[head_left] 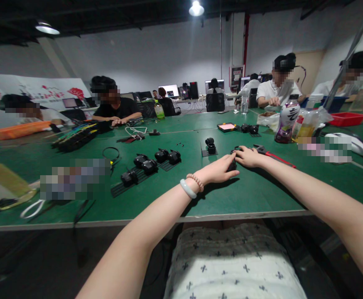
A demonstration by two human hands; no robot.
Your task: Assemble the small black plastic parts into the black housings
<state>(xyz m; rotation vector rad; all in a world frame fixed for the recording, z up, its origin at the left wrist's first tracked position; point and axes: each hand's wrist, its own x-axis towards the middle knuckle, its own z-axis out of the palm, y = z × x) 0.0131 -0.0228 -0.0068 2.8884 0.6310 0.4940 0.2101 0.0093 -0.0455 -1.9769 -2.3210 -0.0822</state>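
My left hand (pixel 221 169), with a beaded bracelet and a pale bangle at its wrist, rests low over the green table. A small black part (pixel 232 165) shows between its thumb and fingers, mostly covered. My right hand (pixel 246 158) meets it from the right, fingers bent down onto the same black part, fingertips close together. Just left of the hands, a black round-topped piece (pixel 210 146) stands on a slatted black plate. Farther left, several similar black pieces (pixel 145 163) sit on slatted plates. Red-handled pliers (pixel 275 157) lie beside my right hand.
On the right are a dark-labelled bottle (pixel 287 120), a container of yellow liquid (pixel 307 124) and a red tray (pixel 348 119). A pink-lined box (pixel 226 127) lies ahead. Gloves (pixel 75 136) and an orange tray (pixel 19 129) are on the left. Co-workers sit across the table.
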